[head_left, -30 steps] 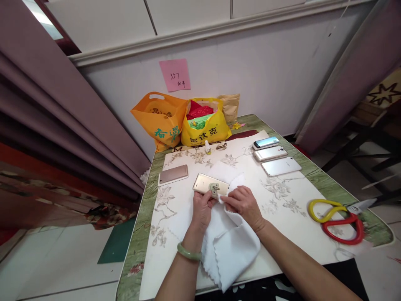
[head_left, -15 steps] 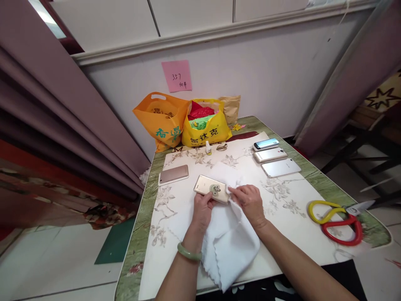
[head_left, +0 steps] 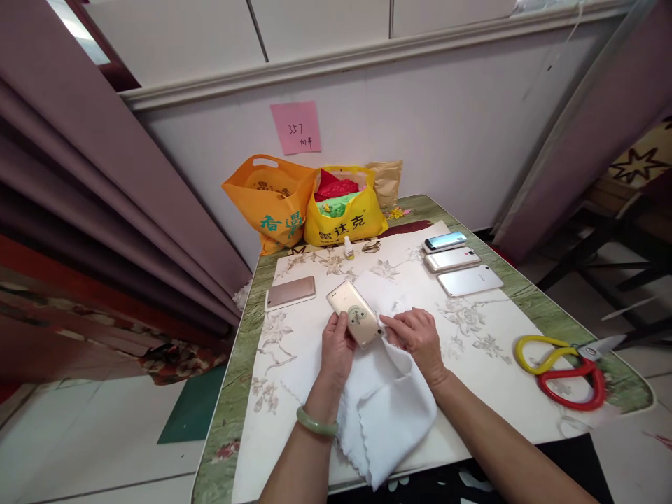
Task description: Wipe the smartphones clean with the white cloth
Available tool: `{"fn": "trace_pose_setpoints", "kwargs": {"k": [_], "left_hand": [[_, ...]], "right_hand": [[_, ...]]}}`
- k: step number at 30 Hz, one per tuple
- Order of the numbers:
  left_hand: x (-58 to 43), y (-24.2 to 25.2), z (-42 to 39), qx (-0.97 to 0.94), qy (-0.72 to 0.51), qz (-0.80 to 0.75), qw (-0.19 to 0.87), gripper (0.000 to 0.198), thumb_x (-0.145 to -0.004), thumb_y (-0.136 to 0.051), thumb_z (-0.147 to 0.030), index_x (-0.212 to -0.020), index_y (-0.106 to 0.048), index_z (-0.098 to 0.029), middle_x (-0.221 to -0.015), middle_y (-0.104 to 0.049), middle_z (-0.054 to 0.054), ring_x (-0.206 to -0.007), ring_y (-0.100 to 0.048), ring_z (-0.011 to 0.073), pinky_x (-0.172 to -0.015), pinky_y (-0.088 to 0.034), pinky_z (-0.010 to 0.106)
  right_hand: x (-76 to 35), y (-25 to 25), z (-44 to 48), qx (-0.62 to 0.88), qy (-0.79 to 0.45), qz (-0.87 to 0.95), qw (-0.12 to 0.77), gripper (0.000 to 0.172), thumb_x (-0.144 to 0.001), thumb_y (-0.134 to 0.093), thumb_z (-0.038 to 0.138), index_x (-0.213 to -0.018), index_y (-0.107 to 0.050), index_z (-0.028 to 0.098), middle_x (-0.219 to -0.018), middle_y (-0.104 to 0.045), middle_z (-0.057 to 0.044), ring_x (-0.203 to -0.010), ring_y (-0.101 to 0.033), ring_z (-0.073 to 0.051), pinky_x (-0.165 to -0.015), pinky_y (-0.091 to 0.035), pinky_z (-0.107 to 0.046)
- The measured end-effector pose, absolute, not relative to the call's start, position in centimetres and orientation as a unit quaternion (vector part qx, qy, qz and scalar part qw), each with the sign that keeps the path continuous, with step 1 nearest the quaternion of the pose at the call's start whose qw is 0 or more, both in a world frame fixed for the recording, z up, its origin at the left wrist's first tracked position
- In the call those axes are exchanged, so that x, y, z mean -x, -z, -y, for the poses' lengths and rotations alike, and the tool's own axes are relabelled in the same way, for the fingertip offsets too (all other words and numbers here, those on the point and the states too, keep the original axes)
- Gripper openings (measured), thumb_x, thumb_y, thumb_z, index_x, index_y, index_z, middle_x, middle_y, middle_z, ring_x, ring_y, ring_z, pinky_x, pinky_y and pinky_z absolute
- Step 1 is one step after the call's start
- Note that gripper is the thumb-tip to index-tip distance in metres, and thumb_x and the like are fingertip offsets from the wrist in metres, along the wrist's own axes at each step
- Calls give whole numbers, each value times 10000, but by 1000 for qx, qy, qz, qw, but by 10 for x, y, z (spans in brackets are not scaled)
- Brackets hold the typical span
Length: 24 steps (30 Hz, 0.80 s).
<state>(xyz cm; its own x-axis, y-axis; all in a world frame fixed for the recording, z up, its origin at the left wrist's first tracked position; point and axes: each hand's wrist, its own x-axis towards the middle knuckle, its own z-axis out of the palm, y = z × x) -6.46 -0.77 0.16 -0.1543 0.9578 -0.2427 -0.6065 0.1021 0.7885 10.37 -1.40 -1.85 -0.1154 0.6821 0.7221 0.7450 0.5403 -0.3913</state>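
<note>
My left hand (head_left: 337, 346) grips a gold smartphone (head_left: 348, 295) by its lower left edge, thumb on top. The phone's back faces up and bears a round green ring with a bear face (head_left: 358, 316). My right hand (head_left: 416, 339) is closed on a white cloth (head_left: 395, 413), with the index fingertip pressing cloth against the phone's right edge. The rest of the cloth hangs in folds below both hands toward the table's front edge.
A rose-gold phone (head_left: 290, 292) lies to the left; three phones, one white (head_left: 470, 281), sit at the right. Scissors (head_left: 570, 367) rest at the right edge. A small bottle (head_left: 349, 248), glasses (head_left: 371, 246), an orange bag (head_left: 273, 203) and a yellow bag (head_left: 345, 210) stand toward the back.
The gold phone has turned clockwise and tilted in my left hand, showing more of its back. My right hand stays at its edge with the cloth.
</note>
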Motion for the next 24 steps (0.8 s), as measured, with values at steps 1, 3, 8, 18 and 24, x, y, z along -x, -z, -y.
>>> {"fn": "trace_pose_setpoints", "kwargs": {"k": [1, 3, 8, 18, 24], "left_hand": [[65, -2, 8, -217, -629, -427, 612, 386, -727, -744, -444, -959, -640, -153, -868, -714, 45, -742, -657, 153, -697, -525, 276], [64, -2, 9, -240, -604, -456, 608, 421, -724, -725, -508, -908, -649, -137, -788, -703, 40, -670, -639, 150, -649, -514, 272], [62, -8, 14, -307, -544, -495, 604, 458, -718, -694, -576, -824, -664, -132, -707, -671, 29, -592, -581, 135, -602, -480, 268], [63, -7, 19, -463, -445, -487, 592, 471, -829, -544, -605, -737, -621, -149, -626, -584, 11, -559, -485, 125, -541, -371, 238], [64, -10, 19, -493, -441, -490, 568, 559, -850, -461, -648, -743, -677, -143, -647, -619, 40, -610, -511, 156, -578, -377, 259]], "right_hand": [[-103, 17, 15, 466, 35, 752, 465, 256, -876, -612, 163, -1071, -694, 307, -780, -644, 7, -779, -557, -152, -925, -377, -374], [-102, 15, 16, 456, 31, 758, 465, 259, -876, -608, 155, -1066, -694, 308, -787, -650, 8, -783, -560, -150, -925, -381, -371], [-108, 14, 15, 521, 6, 700, 489, 228, -910, -576, 203, -1097, -686, 271, -841, -665, -20, -828, -568, -180, -838, -402, -359], [-105, 16, 12, 482, -17, 730, 483, 203, -916, -598, 247, -1070, -711, 316, -875, -660, -16, -857, -564, -172, -859, -399, -352], [-108, 15, 12, 445, -42, 769, 457, 252, -939, -547, 223, -1097, -702, 344, -923, -650, -14, -901, -562, -175, -896, -393, -366]]}}
